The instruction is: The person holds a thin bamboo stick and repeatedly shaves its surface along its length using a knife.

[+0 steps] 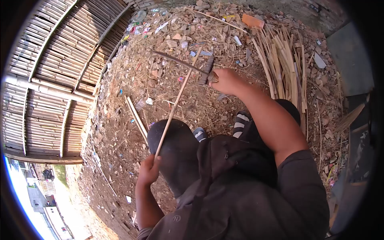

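Observation:
My left hand [150,169] is closed around the lower end of a long, thin bamboo strip [176,103], which slants up and away past my knee. In my right hand [227,81] is the handle of a machete with a long, narrow, dark blade [180,62] pointing left. The blade crosses the strip near its far end; whether the two touch I cannot tell. Just beside my right hand, a dark ridged block [207,70] lies partly behind the blade. A couple of cut strips [136,119] rest on the ground left of my knee.
A pile of bamboo strips [285,64] lies to the right. Broken tile, dry straw and litter cover the ground, with an orange tile [253,21] near the wall. A bamboo slat wall [52,80] stands at left. My sandalled feet [241,124] are below me.

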`<state>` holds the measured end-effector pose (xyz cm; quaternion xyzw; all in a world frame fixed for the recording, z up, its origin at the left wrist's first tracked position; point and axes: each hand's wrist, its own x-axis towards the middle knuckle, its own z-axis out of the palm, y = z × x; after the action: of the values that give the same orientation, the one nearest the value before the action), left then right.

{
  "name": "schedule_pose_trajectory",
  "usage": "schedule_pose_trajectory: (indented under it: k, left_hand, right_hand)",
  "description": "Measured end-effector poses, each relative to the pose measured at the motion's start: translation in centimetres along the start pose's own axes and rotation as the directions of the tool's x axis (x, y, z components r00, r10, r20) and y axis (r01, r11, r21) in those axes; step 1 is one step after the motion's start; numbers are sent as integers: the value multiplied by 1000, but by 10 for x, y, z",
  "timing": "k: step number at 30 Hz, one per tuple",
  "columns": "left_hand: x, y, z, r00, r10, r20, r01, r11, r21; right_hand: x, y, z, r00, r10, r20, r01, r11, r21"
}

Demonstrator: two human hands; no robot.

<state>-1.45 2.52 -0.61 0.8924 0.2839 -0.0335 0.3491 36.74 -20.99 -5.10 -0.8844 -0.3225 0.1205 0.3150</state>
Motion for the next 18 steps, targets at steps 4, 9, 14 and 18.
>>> schedule_pose_trajectory:
  k: [4, 9, 14, 18]
  left_hand:
    - [5, -9, -1, 998, 49, 30, -47, 997, -67]
    - [-2, -8, 0, 1000, 28, -14, -28, 1000, -10]
    - [1, 1, -5, 1000, 8, 19, -9, 999, 43]
    - [7, -9, -7, 992, -30, 120, 46, 990, -132]
  right_hand:
    - [-24, -50, -5, 936, -241, 257, 292, 939, -184]
    - [19, 2, 17, 958, -37, 286, -3, 990, 139]
    - [11, -2, 18, 980, -43, 194, 46, 999, -8]
    - [-23, -49, 11, 858, -302, 416, 363, 929, -74]
